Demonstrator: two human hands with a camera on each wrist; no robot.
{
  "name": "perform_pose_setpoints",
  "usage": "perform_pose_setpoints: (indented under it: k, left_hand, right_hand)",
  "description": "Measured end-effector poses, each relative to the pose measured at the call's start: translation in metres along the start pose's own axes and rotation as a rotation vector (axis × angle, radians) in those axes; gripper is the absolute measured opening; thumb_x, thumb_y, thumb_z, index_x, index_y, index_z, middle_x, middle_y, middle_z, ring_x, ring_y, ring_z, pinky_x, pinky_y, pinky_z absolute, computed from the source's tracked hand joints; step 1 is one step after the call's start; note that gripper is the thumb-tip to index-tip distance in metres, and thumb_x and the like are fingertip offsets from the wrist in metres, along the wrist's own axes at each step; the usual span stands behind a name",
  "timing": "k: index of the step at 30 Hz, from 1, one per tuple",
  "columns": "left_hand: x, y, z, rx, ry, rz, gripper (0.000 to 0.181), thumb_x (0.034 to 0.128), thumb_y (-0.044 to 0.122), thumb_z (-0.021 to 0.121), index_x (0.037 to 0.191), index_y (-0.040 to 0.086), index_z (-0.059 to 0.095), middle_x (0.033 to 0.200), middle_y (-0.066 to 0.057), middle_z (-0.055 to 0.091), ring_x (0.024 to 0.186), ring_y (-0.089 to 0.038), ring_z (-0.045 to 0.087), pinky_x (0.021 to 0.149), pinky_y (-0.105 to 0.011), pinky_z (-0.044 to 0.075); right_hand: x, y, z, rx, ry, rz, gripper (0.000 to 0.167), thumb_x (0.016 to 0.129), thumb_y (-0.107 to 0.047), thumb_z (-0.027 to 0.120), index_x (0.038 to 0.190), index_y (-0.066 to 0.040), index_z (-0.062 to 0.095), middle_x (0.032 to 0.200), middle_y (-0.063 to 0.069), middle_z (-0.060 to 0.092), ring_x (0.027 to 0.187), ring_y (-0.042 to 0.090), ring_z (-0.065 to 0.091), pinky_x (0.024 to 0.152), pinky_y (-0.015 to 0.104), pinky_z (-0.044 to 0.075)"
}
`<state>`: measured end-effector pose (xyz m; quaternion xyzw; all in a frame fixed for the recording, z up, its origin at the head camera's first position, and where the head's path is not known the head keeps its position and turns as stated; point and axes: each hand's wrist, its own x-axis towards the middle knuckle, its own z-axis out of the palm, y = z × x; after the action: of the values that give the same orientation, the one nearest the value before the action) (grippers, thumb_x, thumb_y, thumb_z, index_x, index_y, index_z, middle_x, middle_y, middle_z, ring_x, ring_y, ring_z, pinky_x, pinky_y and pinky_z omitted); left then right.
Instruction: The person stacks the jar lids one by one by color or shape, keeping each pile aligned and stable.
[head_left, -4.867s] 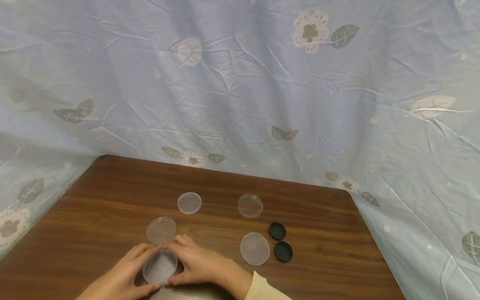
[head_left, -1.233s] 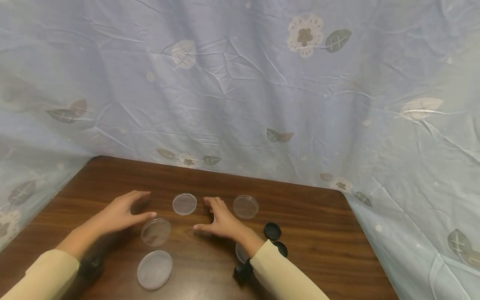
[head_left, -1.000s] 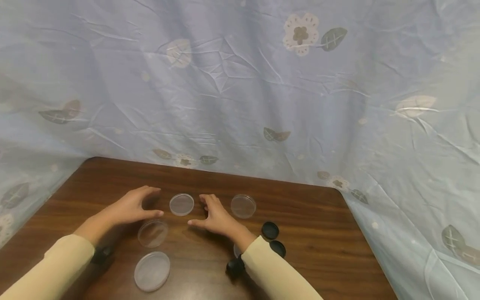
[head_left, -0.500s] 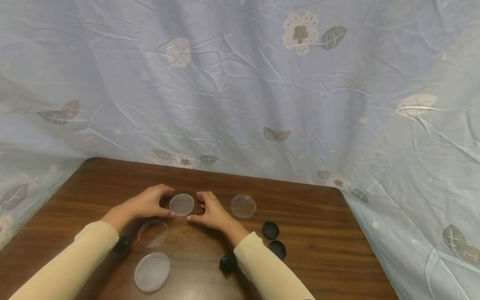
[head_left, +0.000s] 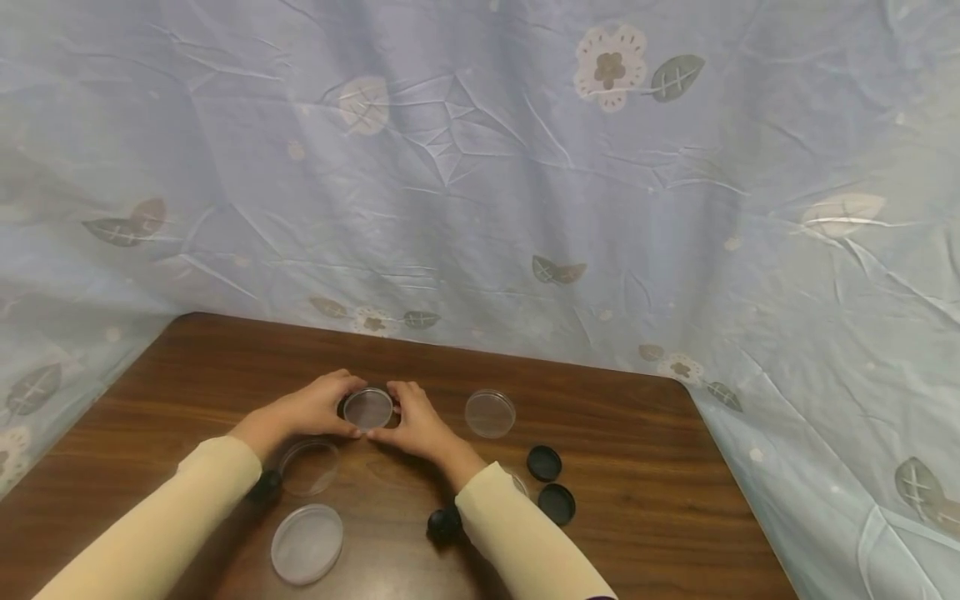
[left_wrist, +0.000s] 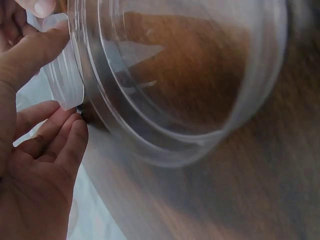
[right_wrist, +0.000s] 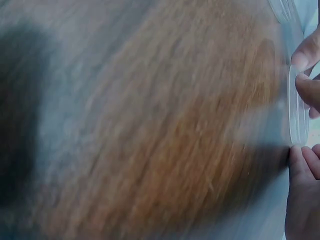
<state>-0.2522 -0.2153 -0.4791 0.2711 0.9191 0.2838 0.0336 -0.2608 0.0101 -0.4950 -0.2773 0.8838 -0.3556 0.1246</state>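
Observation:
A clear, shallow round petri dish (head_left: 368, 408) lies toward the back of the wooden table, held between both hands. My left hand (head_left: 324, 406) grips its left rim, thumb at the near side and fingers at the far side. On the opposite rim, my right hand (head_left: 415, 423) curls round in the same way, and the two thumbs nearly meet at the front. The left wrist view has the held dish (left_wrist: 67, 75) edge-on between thumb and fingertips. Closer to that camera looms a second clear dish (head_left: 309, 468). In the right wrist view the held dish (right_wrist: 298, 115) shows at the right edge.
A whitish petri dish (head_left: 307, 544) sits front left, a clear one (head_left: 490, 414) back right. Another clear dish (head_left: 519, 481) is mostly hidden by the right sleeve. Two black round shallow caps (head_left: 543, 463) lie to the right. Patterned cloth (head_left: 480, 167) hangs around the table (head_left: 637, 433).
Earlier both hands held the front left dish. They let go of it, reached to the back with spread fingers, and closed in from both sides onto the back dish's rim.

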Motion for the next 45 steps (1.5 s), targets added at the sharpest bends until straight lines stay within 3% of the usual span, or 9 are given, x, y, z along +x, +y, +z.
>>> perform_pose_setpoints:
  k: [5, 12, 22, 37, 45]
  left_hand:
    - [0.0032, 0.0016, 0.0008, 0.046, -0.030, -0.041, 0.077, 0.0756, 0.024, 0.092, 0.133, -0.015, 0.058, 0.120, -0.025, 0.062, 0.108, -0.035, 0.061, 0.093, -0.052, 0.056]
    - [0.0057, 0.0026, 0.0014, 0.034, -0.061, -0.084, 0.079, 0.0780, 0.024, 0.091, 0.137, -0.015, 0.055, 0.124, -0.025, 0.060, 0.112, -0.037, 0.060, 0.096, -0.054, 0.056]
    - [0.0052, 0.0055, 0.0001, 0.016, -0.040, -0.071, 0.077, 0.0745, 0.021, 0.092, 0.132, -0.016, 0.058, 0.116, -0.023, 0.062, 0.102, -0.031, 0.062, 0.091, -0.049, 0.057]
    - [0.0024, 0.0063, 0.0035, 0.013, -0.004, -0.063, 0.073, 0.0730, 0.020, 0.093, 0.129, -0.015, 0.062, 0.112, -0.021, 0.063, 0.099, -0.029, 0.061, 0.089, -0.048, 0.056]
    - [-0.0011, 0.0095, 0.0033, -0.014, -0.001, -0.051, 0.071, 0.0739, 0.021, 0.093, 0.128, -0.014, 0.063, 0.114, -0.022, 0.063, 0.100, -0.030, 0.063, 0.087, -0.045, 0.057]
  right_hand:
    - [0.0022, -0.0021, 0.0026, -0.074, -0.004, 0.000, 0.082, 0.092, -0.032, 0.082, 0.156, -0.001, 0.041, 0.149, 0.016, 0.051, 0.133, 0.027, 0.051, 0.110, 0.032, 0.052]
    - [0.0047, -0.0022, 0.0037, -0.141, 0.002, 0.000, 0.076, 0.094, -0.030, 0.081, 0.155, -0.003, 0.045, 0.148, 0.012, 0.057, 0.130, 0.026, 0.053, 0.110, 0.036, 0.050]
    - [0.0048, -0.0040, 0.0039, -0.150, -0.004, 0.014, 0.075, 0.093, -0.032, 0.081, 0.152, 0.000, 0.048, 0.143, 0.016, 0.055, 0.126, 0.025, 0.051, 0.107, 0.036, 0.051]
    - [0.0050, -0.0047, 0.0032, -0.124, 0.001, 0.027, 0.065, 0.091, -0.032, 0.083, 0.144, -0.005, 0.057, 0.136, 0.013, 0.058, 0.116, 0.020, 0.053, 0.101, 0.034, 0.052]
    - [0.0024, -0.0015, -0.0016, -0.128, -0.019, -0.036, 0.063, 0.091, -0.033, 0.083, 0.143, -0.007, 0.059, 0.133, 0.011, 0.061, 0.115, 0.019, 0.058, 0.101, 0.029, 0.053]
